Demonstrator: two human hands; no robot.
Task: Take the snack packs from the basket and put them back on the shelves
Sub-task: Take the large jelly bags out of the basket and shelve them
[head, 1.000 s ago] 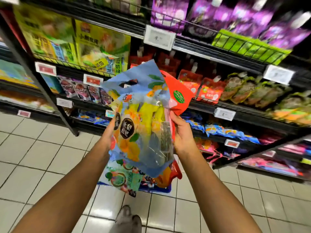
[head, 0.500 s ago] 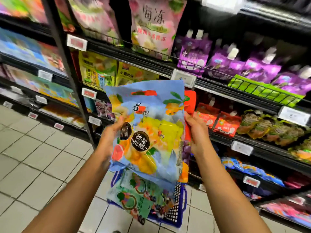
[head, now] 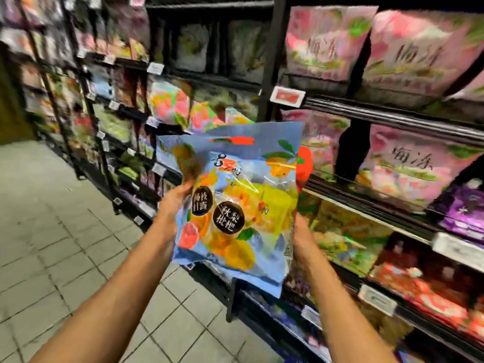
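I hold a stack of light-blue snack packs (head: 235, 205) with yellow and orange fruit print upright in front of the shelves. My left hand (head: 170, 205) grips the stack's left edge. On the right edge, my right hand (head: 301, 242) grips the lower part. A red pack (head: 305, 163) peeks out behind the stack at the upper right. The basket is out of view.
Black shelving (head: 392, 116) runs along the right and back, filled with pink packs (head: 408, 163), purple pouches (head: 466, 210) and red packs (head: 432, 286). White price tags (head: 377, 299) hang on the shelf edges. Grey tiled floor (head: 52, 244) lies to the left.
The view has swung up and left along the aisle. The basket and lower packs have dropped out of sight. Both hands have lifted the stack higher, level with the pink packs.
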